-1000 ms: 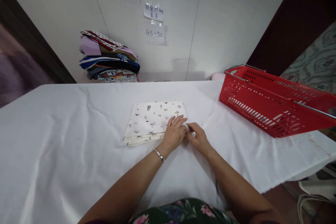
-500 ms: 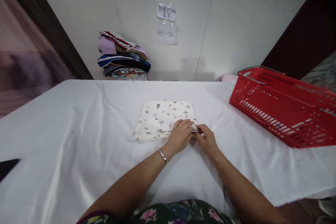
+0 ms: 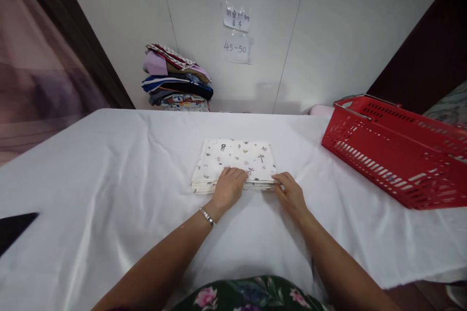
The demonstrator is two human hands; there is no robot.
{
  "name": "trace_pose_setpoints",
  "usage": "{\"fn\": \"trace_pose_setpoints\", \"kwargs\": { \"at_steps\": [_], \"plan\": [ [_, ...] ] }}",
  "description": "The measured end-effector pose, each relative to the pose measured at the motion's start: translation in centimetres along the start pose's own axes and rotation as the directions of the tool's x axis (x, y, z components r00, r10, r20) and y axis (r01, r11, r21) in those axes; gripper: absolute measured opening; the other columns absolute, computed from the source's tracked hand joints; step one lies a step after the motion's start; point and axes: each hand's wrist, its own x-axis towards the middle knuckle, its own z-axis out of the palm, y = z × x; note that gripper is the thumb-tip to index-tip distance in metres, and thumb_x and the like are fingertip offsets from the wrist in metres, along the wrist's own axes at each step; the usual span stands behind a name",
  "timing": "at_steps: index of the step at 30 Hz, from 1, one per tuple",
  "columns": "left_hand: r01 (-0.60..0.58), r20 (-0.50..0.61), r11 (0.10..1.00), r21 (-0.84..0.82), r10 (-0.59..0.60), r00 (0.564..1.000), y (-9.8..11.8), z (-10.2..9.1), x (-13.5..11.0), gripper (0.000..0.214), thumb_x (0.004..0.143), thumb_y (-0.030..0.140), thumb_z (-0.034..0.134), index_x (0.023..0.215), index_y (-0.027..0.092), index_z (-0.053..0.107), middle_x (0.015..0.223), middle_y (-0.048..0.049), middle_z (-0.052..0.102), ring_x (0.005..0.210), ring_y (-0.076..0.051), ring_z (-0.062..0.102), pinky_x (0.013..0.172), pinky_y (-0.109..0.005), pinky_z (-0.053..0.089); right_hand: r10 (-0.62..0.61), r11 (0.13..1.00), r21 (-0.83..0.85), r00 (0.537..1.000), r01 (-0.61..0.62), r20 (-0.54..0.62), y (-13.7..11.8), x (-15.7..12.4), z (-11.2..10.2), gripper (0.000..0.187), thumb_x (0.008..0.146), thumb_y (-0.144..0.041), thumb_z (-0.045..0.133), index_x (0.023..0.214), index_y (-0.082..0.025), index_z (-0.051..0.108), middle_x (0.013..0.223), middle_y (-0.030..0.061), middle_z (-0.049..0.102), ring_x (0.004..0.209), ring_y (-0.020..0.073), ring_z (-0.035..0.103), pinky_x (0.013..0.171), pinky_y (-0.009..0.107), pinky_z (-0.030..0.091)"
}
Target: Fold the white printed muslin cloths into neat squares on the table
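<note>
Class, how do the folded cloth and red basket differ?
The folded cloth is off-white with small printed motifs; the basket is red with slotted sides. The folded cloth lies flat, while the basket stands taller. The left hand and right hand touch the folded cloth; neither touches the basket. Both sit on the white tablecloth.

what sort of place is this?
Probably an indoor room used for fabrics, home or small workshop, can't tell which. Clues: a folded printed cloth on a white-covered table, a pile of folded fabrics against the wall, and a red basket.
</note>
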Motion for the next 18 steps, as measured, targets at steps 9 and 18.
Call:
{"fn": "trace_pose_setpoints", "kwargs": {
  "at_steps": [9, 18],
  "plan": [
    [0.004, 0.044, 0.998, -0.061, -0.001, 0.999, -0.2, 0.2, -0.5, 0.032, 0.079, 0.005, 0.043, 0.105, 0.020, 0.056, 0.099, -0.0053, 0.063, 0.096, -0.020, 0.054, 0.082, -0.037, 0.040, -0.096, 0.989, -0.113, 0.995, 0.096, 0.010, 0.0, 0.1, 0.6, 0.028, 0.079, -0.013, 0.047, 0.102, -0.023, 0.060, 0.104, 0.0074, 0.054, 0.095, 0.0222, 0.050, 0.079, 0.036, 0.045],
    [0.039, 0.056, 0.987, -0.158, -0.030, 0.998, 0.6, -0.4, 0.0, 0.022, 0.089, 0.032, 0.046, 0.101, 0.021, 0.059, 0.096, -0.0042, 0.062, 0.093, -0.018, 0.054, 0.080, -0.035, 0.041, -0.160, 0.979, -0.123, 0.987, 0.161, 0.019, 0.1, 0.3, 0.8, 0.026, 0.084, -0.015, 0.044, 0.102, -0.022, 0.062, 0.098, 0.0073, 0.055, 0.093, 0.0216, 0.050, 0.081, 0.035, 0.045]
  ]
}}
